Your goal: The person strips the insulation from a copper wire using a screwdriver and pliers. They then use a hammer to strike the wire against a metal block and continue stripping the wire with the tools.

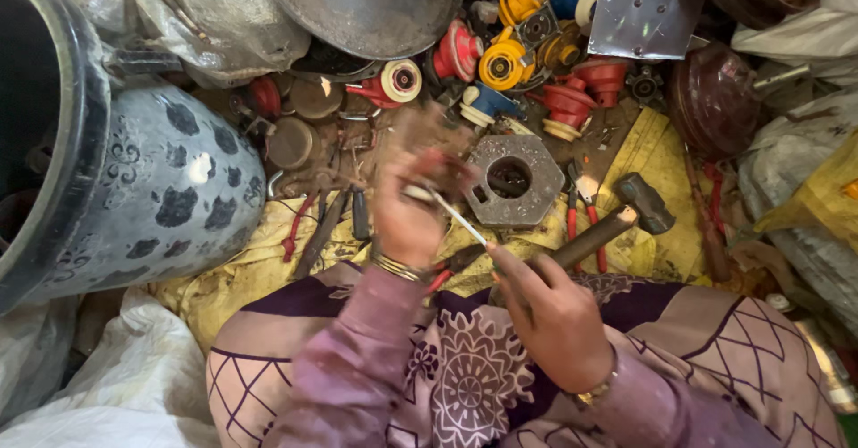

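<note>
Holding: your left hand (407, 211) pinches a small part, blurred, can't tell what it is
Right hand (550, 309): your fingers pressed together around a thin white rod (460, 220), its tip reaching the left fingers
Rod spot: between both hands, above your lap
Nearby: grey hexagonal metal block (514, 180) just past the hands, hammer (617, 220) right beside, red-handled pliers (581, 220)
Surface: yellow cloth (241, 269), patterned ceramic jar (170, 189) at left

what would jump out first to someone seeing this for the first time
Centre frame, the left hand and right hand work a thin white rod between them. Behind it a grey hexagonal metal block lies on yellow cloth, a hammer to its right. Red, yellow and blue plastic parts crowd the top; a large patterned jar fills the left.
</note>
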